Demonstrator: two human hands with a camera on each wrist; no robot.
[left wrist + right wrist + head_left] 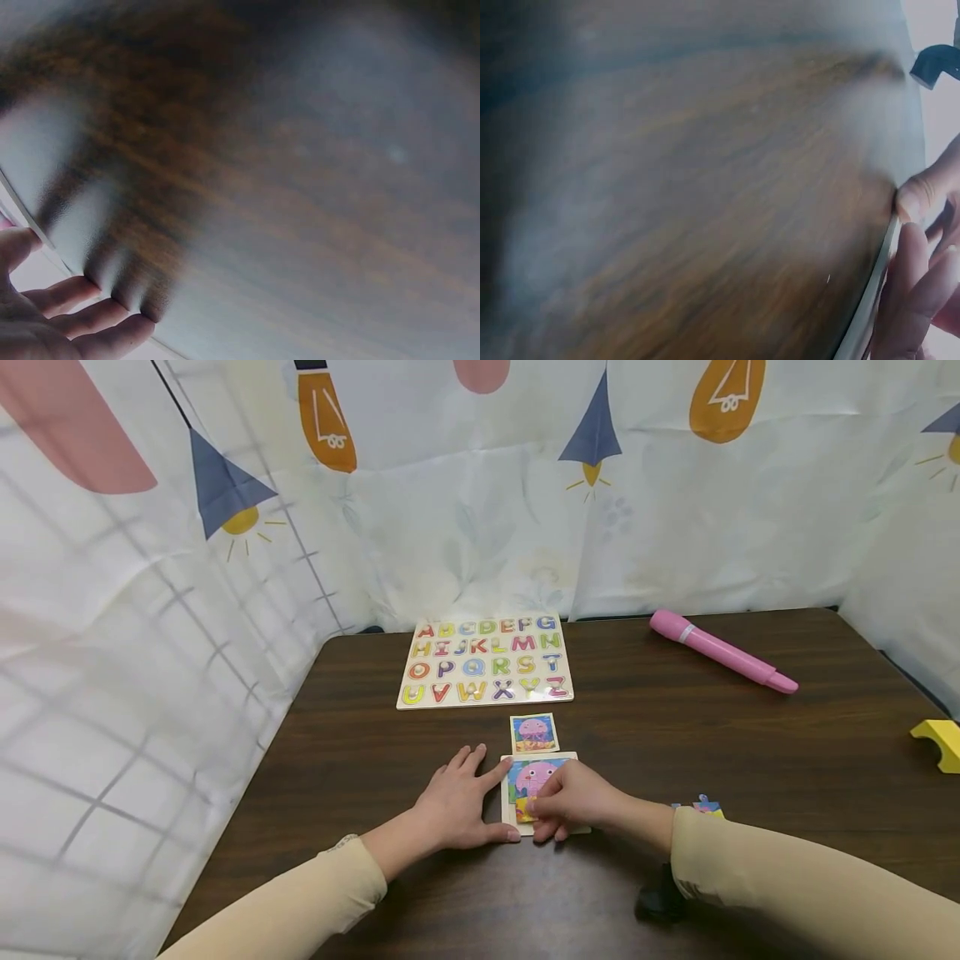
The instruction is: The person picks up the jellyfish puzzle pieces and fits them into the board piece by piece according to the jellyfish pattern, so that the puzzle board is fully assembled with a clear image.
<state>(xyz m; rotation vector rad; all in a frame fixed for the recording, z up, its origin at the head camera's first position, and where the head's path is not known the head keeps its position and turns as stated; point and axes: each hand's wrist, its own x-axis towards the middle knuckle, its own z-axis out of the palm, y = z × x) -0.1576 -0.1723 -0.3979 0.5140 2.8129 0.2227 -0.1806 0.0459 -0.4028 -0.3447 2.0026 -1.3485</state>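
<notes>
A small jigsaw in a pale wooden tray [507, 793] lies in front of me, its picture a pink jellyfish [534, 774] on blue. My right hand [573, 802] is over the tray's right part and pinches a yellow puzzle piece [522, 811] at the lower left of the picture. That hand hides much of the jigsaw's right side. My left hand [461, 802] rests with straight, spread fingers at the tray's left edge, thumb at the lower corner and index fingertip near the upper one. In the left wrist view, the left hand's fingertips [142, 324] meet the dark tabletop.
Just behind the tray lies a small jellyfish picture card [535, 734]. Farther back is an alphabet board [486, 662]. A pink pen-shaped toy [723, 652] lies back right, a yellow arched block [939, 745] at the right edge. Loose puzzle pieces [707, 807] show partly behind the right sleeve.
</notes>
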